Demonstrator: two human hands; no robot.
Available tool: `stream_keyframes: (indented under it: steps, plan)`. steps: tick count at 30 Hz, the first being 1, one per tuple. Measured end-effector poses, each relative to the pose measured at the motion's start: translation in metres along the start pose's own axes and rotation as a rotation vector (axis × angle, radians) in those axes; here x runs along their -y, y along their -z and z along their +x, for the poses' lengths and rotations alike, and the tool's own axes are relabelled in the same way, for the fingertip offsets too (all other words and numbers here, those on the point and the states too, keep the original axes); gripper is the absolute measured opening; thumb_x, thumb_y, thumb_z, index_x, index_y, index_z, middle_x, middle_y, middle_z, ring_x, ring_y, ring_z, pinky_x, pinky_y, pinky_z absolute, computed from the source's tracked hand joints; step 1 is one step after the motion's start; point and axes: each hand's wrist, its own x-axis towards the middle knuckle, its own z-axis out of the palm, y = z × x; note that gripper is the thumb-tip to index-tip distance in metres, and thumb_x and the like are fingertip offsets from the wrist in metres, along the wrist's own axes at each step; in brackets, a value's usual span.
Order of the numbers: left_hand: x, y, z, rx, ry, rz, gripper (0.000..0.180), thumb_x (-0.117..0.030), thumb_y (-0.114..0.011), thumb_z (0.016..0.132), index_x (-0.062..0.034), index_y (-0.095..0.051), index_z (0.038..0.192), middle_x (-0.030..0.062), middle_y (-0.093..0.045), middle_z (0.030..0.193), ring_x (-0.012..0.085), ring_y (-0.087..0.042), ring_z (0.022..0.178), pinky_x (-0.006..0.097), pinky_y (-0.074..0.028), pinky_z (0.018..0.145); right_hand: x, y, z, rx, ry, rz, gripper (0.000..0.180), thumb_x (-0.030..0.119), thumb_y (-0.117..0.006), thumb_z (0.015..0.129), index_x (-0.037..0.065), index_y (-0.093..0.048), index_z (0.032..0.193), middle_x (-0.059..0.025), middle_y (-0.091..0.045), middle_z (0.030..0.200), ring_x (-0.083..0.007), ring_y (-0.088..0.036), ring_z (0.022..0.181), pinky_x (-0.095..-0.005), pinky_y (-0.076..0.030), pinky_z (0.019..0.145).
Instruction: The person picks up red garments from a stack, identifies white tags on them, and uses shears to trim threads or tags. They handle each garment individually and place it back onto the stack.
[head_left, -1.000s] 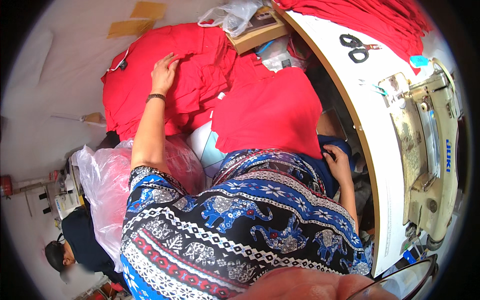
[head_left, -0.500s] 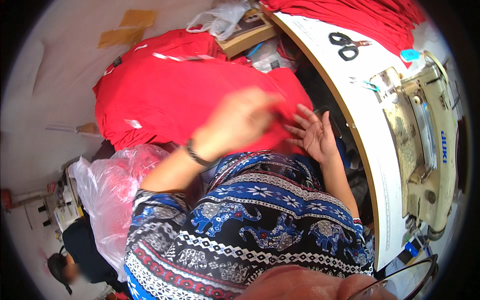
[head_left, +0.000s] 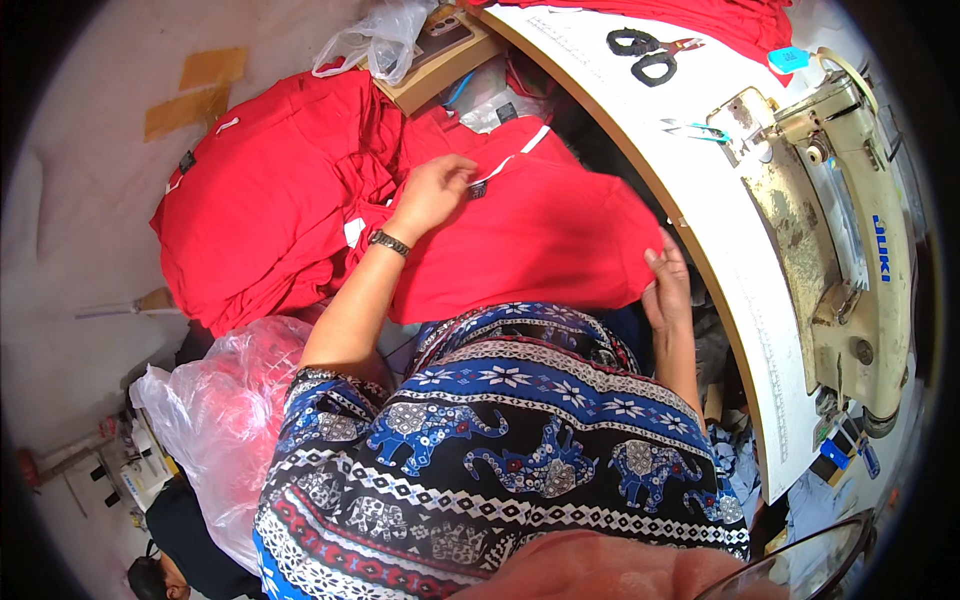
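Draping a smooth, thin red fabric garment (head_left: 540, 255) across the lap, extending beneath the bare left hand (head_left: 435, 195) and reaching the bare right hand (head_left: 668, 280) at its right edge. Showing soft, shallow folds, a narrow white strip (head_left: 535, 140) and a small dark label (head_left: 478, 190) close to the left fingertips. Adjoining, on the left, a rounded, crumpled heap of red cloth (head_left: 270, 200), above a crinkled, translucent plastic bag (head_left: 225, 400). Pinching the garment's right edge between right thumb and fingers, nearly closed. Curving the left fingers loosely over the fabric, leaving any left-hand hold impossible to tell.
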Motion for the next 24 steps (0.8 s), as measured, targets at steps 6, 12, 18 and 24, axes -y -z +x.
stream_keyframes:
  steps: [6, 12, 18, 24]
  plan:
    - [0.062, -0.001, -0.005, 0.08, 0.05, 0.582, 0.045, -0.022, -0.061, 0.084, -0.0069, -0.053, 0.126, 0.0165, -0.054, 0.13, 0.034, -0.048, 0.123, 0.044, -0.039, 0.103, -0.014, 0.079, 0.029, -0.342, -0.069, -0.349, 0.047, -0.005, -0.061, 0.086, 0.001, -0.049, 0.131, -0.0102, -0.056, 0.127, -0.0193, -0.054, 0.115, -0.0286, -0.044, 0.097]
    - [0.07, -0.001, 0.012, 0.177, 0.333, 0.776, 0.045, -0.031, -0.061, 0.085, -0.0109, -0.057, 0.125, 0.0168, -0.05, 0.131, 0.0356, -0.048, 0.12, 0.054, -0.034, 0.104, -0.024, 0.088, 0.023, -0.129, 0.113, -1.02, 0.036, 0.001, -0.065, 0.086, 0.007, -0.06, 0.121, -0.0076, -0.06, 0.119, -0.0173, -0.058, 0.107, -0.0263, -0.049, 0.084]
    - [0.05, 0.028, 0.035, 0.112, 0.088, 0.661, 0.016, -0.017, -0.063, 0.083, -0.0059, -0.058, 0.094, 0.0121, -0.066, 0.097, 0.0328, -0.063, 0.094, 0.051, -0.042, 0.09, -0.009, -0.027, 0.023, 0.196, 0.338, -1.205, 0.028, 0.003, -0.064, 0.084, 0.002, -0.062, 0.111, -0.0129, -0.063, 0.108, -0.0241, -0.062, 0.101, -0.0318, -0.051, 0.083]
    - [0.055, 0.015, 0.047, 0.446, -0.216, 0.774, 0.028, -0.019, -0.059, 0.085, -0.0101, -0.058, 0.113, 0.0124, -0.05, 0.136, 0.0338, -0.04, 0.13, 0.05, -0.033, 0.106, -0.025, -0.097, 0.056, 0.64, 0.459, -1.094, 0.026, 0.004, -0.064, 0.082, 0.0, -0.06, 0.108, -0.0144, -0.063, 0.102, -0.026, -0.065, 0.092, -0.0339, -0.053, 0.078]
